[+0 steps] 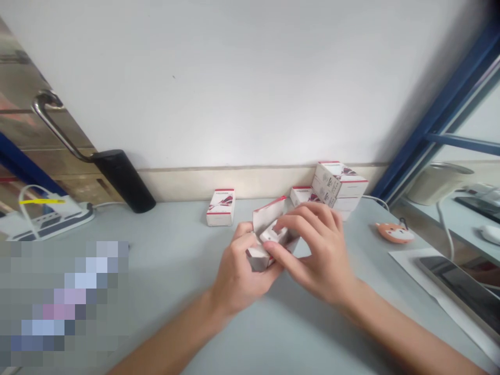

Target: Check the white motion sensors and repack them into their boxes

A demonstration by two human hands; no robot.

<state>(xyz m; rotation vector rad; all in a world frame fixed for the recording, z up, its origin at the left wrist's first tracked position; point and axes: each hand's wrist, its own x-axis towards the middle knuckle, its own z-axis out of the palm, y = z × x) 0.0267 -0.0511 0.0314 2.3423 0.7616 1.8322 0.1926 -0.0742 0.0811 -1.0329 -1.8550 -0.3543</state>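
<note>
My left hand (244, 268) is wrapped round a small white cardboard box (260, 262) with red trim, held above the table. The box lid (269, 212) stands up, and a white piece (269, 233) shows in the opening. Over that opening is my right hand (316, 245), its thumb and fingers pinched on the white piece. What kind of item it is, I cannot make out. Behind my hands, a closed white and red box (221, 207) lies on the table. Several similar boxes (344, 190) are stacked near the wall at right, one lower box (303, 195) beside them.
A black cylinder (124, 179) and a power strip (50, 223) stand at left. At right are an orange animal-face case (394, 232), a phone-like dark device (461, 286) on white paper (406, 260), and a blue frame (441, 99). A blurred patch covers the lower left.
</note>
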